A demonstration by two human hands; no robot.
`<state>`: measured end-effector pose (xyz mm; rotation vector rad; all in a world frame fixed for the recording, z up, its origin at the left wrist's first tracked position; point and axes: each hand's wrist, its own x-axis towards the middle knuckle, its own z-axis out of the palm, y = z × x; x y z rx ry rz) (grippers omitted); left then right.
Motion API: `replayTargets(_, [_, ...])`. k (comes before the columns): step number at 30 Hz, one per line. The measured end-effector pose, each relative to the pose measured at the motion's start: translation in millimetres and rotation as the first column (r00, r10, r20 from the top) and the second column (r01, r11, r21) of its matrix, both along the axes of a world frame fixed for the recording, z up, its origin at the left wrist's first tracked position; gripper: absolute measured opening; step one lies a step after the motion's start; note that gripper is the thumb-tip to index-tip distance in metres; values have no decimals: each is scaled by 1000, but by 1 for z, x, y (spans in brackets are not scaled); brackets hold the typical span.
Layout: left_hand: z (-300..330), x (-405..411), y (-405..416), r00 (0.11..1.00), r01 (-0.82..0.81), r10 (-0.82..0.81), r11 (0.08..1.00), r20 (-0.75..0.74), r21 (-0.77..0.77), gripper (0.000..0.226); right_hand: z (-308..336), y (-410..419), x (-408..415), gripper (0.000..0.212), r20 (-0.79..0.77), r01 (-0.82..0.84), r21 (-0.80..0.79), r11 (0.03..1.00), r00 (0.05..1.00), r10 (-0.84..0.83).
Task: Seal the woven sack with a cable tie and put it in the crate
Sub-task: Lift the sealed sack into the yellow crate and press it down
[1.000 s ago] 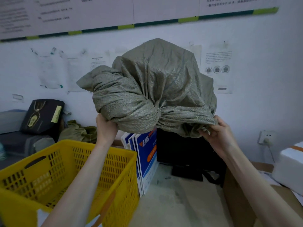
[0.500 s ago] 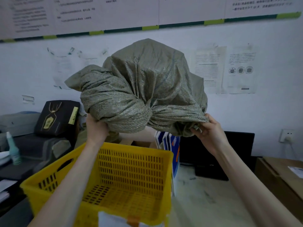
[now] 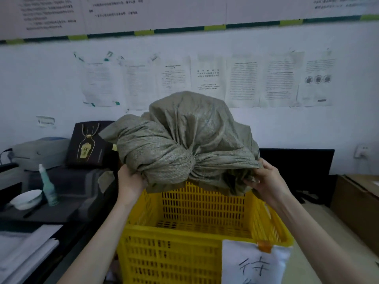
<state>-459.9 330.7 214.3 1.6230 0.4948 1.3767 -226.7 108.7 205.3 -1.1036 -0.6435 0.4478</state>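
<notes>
A grey-green woven sack, bunched tight at its neck, hangs just above the far rim of a yellow slatted plastic crate. My left hand grips the sack's lower left side. My right hand holds its gathered right end. The cinched neck faces me near the middle; the tie itself is too small to make out. The crate's inside looks bare, and a white handwritten paper label is clipped to its near rim.
A dark desk on the left carries a white bowl, a green bottle, a black gift bag and papers. A black monitor stands behind the crate, a cardboard box at right. Printed notices cover the wall.
The sack has moved left and down until it hangs over the crate. Both hands have kept their grip. The crate now lies straight ahead of me, and the label has come into view.
</notes>
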Motion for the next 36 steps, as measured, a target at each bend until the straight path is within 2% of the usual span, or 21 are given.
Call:
replayTargets(8, [-38,-19,16,980,59,-55,998,-191,17,33,-22,-20,-33,37,12,106,-156,982,994,-105])
replayTargets(14, [-50,-16,2,972,73,-72,997,-222,-3,24,-33,-39,-38,35,26,142,-217,966,990,-140])
replayTargets(16, [-47,-17,-8,974,43,-36,999,-224,23,20,-35,-43,-40,35,27,139,-218,966,990,-137])
replayTargets(19, [-47,-15,-3,968,-16,29,998,-248,53,33,-32,-49,-43,41,51,135,-213,968,991,-127])
replayTargets(23, [-34,-13,-1,960,-45,73,993,-272,107,25,-16,-53,-44,52,100,139,-236,962,988,-118])
replayTargets(28, [-1,-16,-19,932,-157,227,956,-284,249,42,10,-56,-38,28,83,160,-287,945,986,-142])
replayTargets(34, [29,-22,-25,866,-199,322,924,-383,327,16,45,-61,-34,33,56,162,-315,935,987,-152])
replayTargets(36, [31,-23,-25,856,-190,320,925,-405,331,24,50,-60,-30,30,29,161,-333,929,987,-161])
